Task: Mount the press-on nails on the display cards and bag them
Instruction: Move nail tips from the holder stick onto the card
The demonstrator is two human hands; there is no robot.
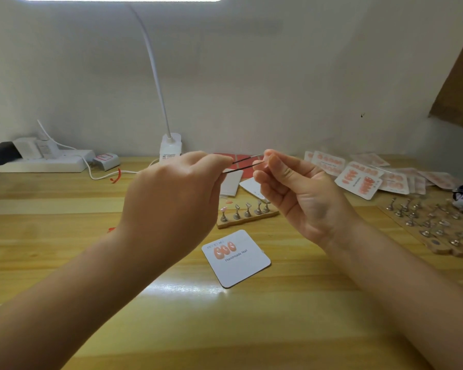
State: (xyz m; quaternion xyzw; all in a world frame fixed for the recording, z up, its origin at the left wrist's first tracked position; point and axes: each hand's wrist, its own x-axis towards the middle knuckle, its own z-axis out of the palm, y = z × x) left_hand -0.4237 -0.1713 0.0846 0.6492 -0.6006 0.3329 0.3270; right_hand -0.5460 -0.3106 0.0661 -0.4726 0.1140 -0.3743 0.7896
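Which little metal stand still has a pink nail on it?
The leftmost stand on the small wooden strip; the other four there look bare.

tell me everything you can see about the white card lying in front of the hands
The white card is square with rounded corners and a dark edge, and looks like stiff paperboard. It lies flat on the wooden table, turned at an angle, below both raised hands; neither touches it. Three peach press-on nails sit in a row near its upper left, above the printed words "Handmade Nail". The rest of its face is blank.
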